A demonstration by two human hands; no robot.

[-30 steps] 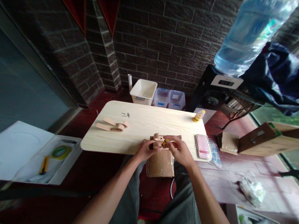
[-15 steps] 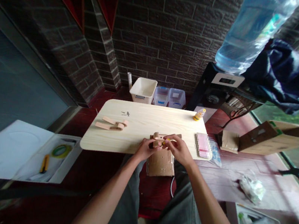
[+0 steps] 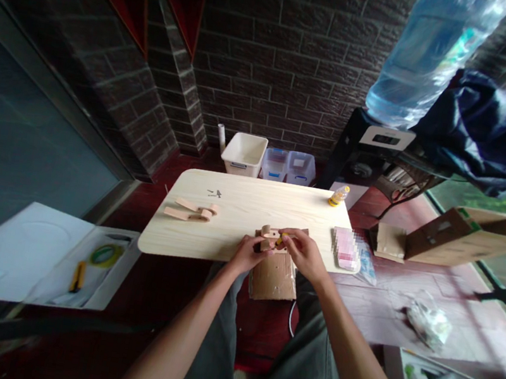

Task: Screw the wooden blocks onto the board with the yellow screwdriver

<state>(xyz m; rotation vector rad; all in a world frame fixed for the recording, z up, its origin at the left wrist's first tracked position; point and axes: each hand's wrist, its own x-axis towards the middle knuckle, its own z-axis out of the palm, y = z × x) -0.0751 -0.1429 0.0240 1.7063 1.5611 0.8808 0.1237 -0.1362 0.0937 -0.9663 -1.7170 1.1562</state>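
My left hand (image 3: pixel 247 254) is closed on a wooden piece (image 3: pixel 266 245) with a rounded end, over the near edge of the table. In my right hand (image 3: pixel 303 251), thumb and fingers pinch a small yellow-handled tool (image 3: pixel 280 239), its tip against the wood; its exact kind is too small to make out. A second wooden piece (image 3: pixel 267 231) lies just beyond, by the right fingers. Beneath both hands a cardboard sheet (image 3: pixel 273 277) hangs over the table's edge. Two similar wooden pieces (image 3: pixel 189 212) rest at the left, with several small dark screw-like bits (image 3: pixel 214 194) behind them.
On the pale table (image 3: pixel 243 191), a yellow and clear bottle (image 3: pixel 339 196) stands back right, and a pink packet (image 3: pixel 346 248) lies at the right edge. Plastic bins (image 3: pixel 244 153) and a water dispenser (image 3: pixel 380 139) are behind. An open white box (image 3: pixel 102 262) is at left, a carton (image 3: pixel 461 238) at right.
The view has shifted slightly. Both hands stay at the wooden piece, with the yellow tool a little more visible in the right fingers.
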